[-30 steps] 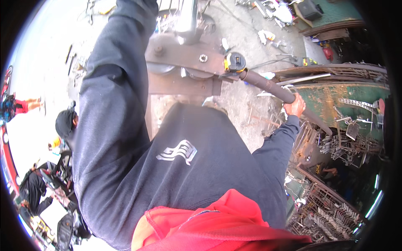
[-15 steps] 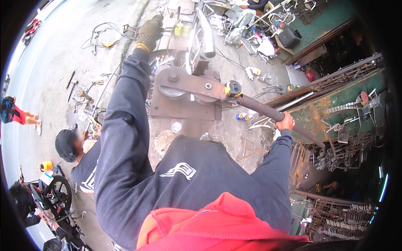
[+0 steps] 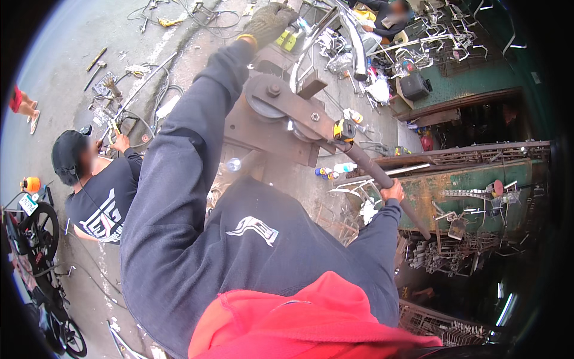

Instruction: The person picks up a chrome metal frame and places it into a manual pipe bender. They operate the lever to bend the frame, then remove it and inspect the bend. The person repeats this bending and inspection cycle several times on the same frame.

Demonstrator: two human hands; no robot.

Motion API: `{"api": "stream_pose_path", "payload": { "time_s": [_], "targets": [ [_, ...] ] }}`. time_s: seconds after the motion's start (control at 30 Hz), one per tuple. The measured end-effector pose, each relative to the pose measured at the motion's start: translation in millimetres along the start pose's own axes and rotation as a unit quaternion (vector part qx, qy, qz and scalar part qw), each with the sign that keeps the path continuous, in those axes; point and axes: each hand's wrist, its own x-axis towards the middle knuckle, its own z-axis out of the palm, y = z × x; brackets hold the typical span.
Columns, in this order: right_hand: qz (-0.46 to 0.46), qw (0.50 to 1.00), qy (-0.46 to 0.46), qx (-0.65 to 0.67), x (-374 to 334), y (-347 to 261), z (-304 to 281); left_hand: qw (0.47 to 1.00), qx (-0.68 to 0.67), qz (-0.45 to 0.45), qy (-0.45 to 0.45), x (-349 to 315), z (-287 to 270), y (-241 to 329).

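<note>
Right hand [image 3: 393, 190], bare: fingers wrapped around the long, rust-brown steel lever pipe [image 3: 369, 166], slanting from the brown steel roller assembly [image 3: 293, 106]. Left hand [image 3: 269, 24], gloved: finger closure cannot be told. Beyond, a curved, shiny silver tube [image 3: 354, 48] suggests partial shaping; the remainder cannot be judged.
</note>
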Motion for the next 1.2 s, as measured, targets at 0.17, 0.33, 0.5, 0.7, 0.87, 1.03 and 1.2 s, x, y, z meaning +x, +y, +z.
{"api": "stream_pose_path", "payload": {
  "time_s": [0.17, 0.33, 0.5, 0.7, 0.87, 1.03, 1.2],
  "targets": [
    [0.022, 0.999, -0.031, -0.004, 4.6, -1.4, -1.3, 0.992, 0.068, 0.102, -0.038, -17.1, -5.9, -14.6],
    [0.009, 1.0, -0.013, 0.007, 1.4, -3.3, -4.8, 0.99, 0.032, -0.005, -0.139, -55.9, -10.9, -20.8],
    [0.03, 0.999, -0.019, 0.02, -12.9, -7.4, -17.9, 0.971, 0.16, 0.038, -0.174, -92.0, -20.3, -9.1],
    [0.039, 0.999, -0.016, 0.017, -23.1, -13.5, -31.2, 0.968, 0.096, -0.012, -0.232, -137.5, -13.3, 0.3],
    [0.031, 0.999, -0.01, 0.012, -20.1, -10.7, -25.3, 0.952, 0.286, 0.096, -0.063, -122.2, -19.6, -34.0],
    [0.028, 0.999, -0.024, 0.01, -17.9, -9.5, -22.1, 0.915, -0.311, -0.091, 0.243, -79.5, -62.5, -11.4],
    [0.026, 1.0, -0.013, 0.004, -21.8, -12.3, -26.2, 0.687, -0.685, 0.088, 0.226, -53.6, -86.5, 100.5]
  ]
}}
